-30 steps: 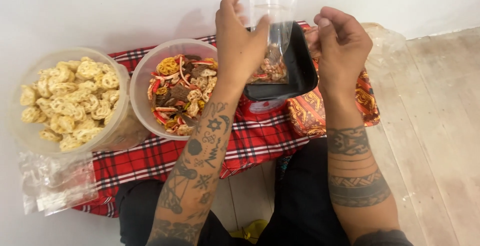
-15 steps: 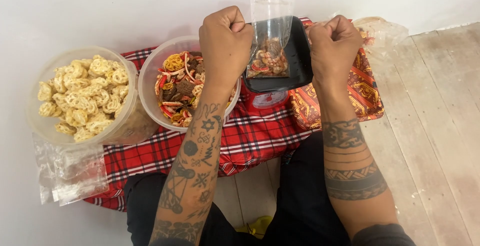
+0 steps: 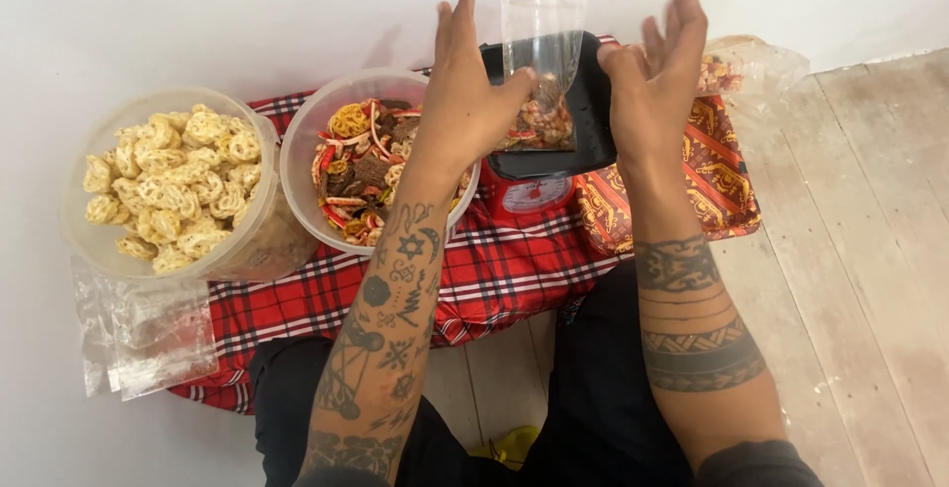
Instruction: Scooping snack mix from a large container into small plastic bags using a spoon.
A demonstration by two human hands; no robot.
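Observation:
A clear plastic bag [image 3: 543, 62], partly filled with mixed snacks, stands upright on the black tray [image 3: 596, 121] of a red kitchen scale [image 3: 534, 196]. My left hand [image 3: 467, 101] is on the bag's left side with its fingers spread, the thumb tip touching the bag. To the bag's right my right hand [image 3: 657, 77] is open with fingers pointing up, its thumb just beside the bag. Neither hand grips anything.
A clear bowl [image 3: 297, 156] of mixed red and brown snacks sits left of the scale. Further left is a tub [image 3: 91, 242] of yellow flower-shaped crackers. Empty clear bags [image 3: 148, 334] lie at front left. A red plaid cloth [image 3: 494, 279] lies underneath; a patterned red mat [image 3: 722, 171] with a filled bag [image 3: 741, 64] is at right.
Both hands were closed on the top of the bag half a second ago. Now they have let go and opened, and the bag stands by itself on the scale tray.

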